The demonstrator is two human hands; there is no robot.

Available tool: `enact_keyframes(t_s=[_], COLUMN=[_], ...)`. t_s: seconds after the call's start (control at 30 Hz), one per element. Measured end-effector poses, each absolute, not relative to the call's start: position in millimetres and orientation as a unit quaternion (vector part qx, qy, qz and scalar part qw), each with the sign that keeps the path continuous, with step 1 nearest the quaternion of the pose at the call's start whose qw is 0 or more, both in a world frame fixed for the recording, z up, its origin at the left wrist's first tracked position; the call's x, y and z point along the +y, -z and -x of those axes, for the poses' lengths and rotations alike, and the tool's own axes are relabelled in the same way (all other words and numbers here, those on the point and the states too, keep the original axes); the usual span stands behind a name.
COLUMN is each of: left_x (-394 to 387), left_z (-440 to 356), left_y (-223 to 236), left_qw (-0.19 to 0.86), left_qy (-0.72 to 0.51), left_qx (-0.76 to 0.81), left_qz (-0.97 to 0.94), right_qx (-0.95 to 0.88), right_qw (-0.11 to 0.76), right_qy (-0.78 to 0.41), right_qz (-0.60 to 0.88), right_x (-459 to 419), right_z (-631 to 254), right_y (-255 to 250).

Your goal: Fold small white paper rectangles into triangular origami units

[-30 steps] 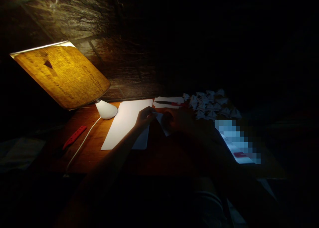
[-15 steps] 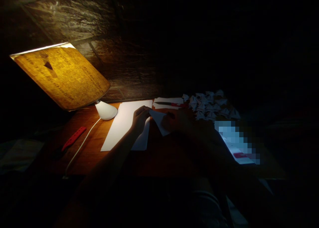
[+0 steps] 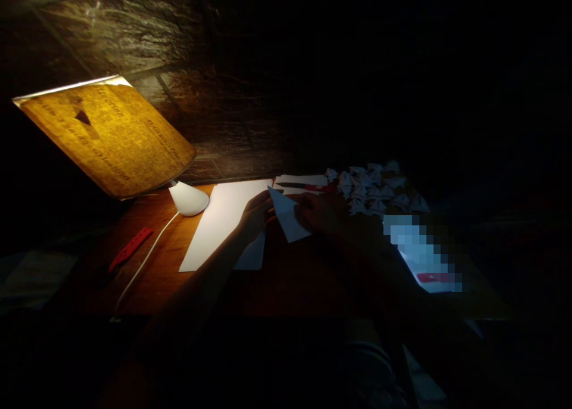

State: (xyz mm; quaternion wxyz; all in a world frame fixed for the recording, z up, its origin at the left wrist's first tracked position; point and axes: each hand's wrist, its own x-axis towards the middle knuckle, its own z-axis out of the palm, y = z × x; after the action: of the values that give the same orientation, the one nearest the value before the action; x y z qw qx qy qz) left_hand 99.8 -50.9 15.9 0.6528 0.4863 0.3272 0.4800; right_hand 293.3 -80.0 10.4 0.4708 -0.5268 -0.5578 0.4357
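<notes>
Arms (image 3: 214, 263) reach in from the dark at the bottom. The left hand (image 3: 254, 213) is at the left side of the white paper (image 3: 286, 215), but it is too dim to tell if it grips. The right hand (image 3: 315, 211) looks closed on the paper's right side. The paper is in front of the person, between both hands, with one sharp tip pointing up and away. To do this well, I think, keep the edges matched, hold one side firm, and press any bend slowly from end to end. Turning it to the light would help, since shade falls on this spot.

The table (image 3: 286, 290) is brown wood, bright on the left and nearly black elsewhere. A white cord (image 3: 140, 270) runs past a red strip (image 3: 131, 248). On the right is a glowing flat thing (image 3: 420, 257), partly blurred out. Big white sheets (image 3: 223, 224) lie by the left arm. Behind are small sheets (image 3: 290, 179) with a red-handled knife (image 3: 308, 188) on top, and many little paper shapes (image 3: 369, 189). A yellow lamp (image 3: 107, 138) lights the rough wall (image 3: 138, 33). The rest is black.
</notes>
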Motion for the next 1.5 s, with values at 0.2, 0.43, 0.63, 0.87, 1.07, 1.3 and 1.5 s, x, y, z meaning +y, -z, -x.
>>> enact_keyframes(t_s=[0.2, 0.43, 0.63, 0.87, 1.07, 1.3, 1.5], left_x=[-50.6, -51.0, -50.5, -53.8, -55.0, -48.5, -48.6], left_z=[-98.8, -99.6, -99.9, -99.6, -102.1, -96.4, -96.0], left_y=[-15.4, -13.1, -8.8, -9.7, -10.2, -4.9, -1.5], left_qw=[0.630, 0.542, 0.550, 0.541, 0.543, 0.393, 0.326], left_qy=[-0.473, -0.477, -0.459, -0.413, -0.442, -0.431, -0.420], left_qx=[0.345, 0.362, 0.381, 0.376, 0.317, 0.434, 0.444], left_qz=[-0.511, -0.589, -0.584, -0.629, -0.639, -0.686, -0.721], right_qx=[-0.625, -0.689, -0.678, -0.666, -0.631, -0.672, -0.687], right_qw=[0.442, 0.430, 0.433, 0.424, 0.450, 0.417, 0.391], right_qy=[-0.432, -0.356, -0.332, -0.269, -0.288, -0.227, -0.202], right_qz=[0.476, 0.462, 0.492, 0.552, 0.562, 0.568, 0.578], right_x=[-86.3, -89.9, -92.8, -88.3, -75.9, -71.8, -73.4], right_z=[-292.9, -292.0, -294.8, -299.6, -308.5, -319.6, -320.1], right_y=[-7.9, -10.4, -20.6, -20.9, -15.1, -8.4, -8.3])
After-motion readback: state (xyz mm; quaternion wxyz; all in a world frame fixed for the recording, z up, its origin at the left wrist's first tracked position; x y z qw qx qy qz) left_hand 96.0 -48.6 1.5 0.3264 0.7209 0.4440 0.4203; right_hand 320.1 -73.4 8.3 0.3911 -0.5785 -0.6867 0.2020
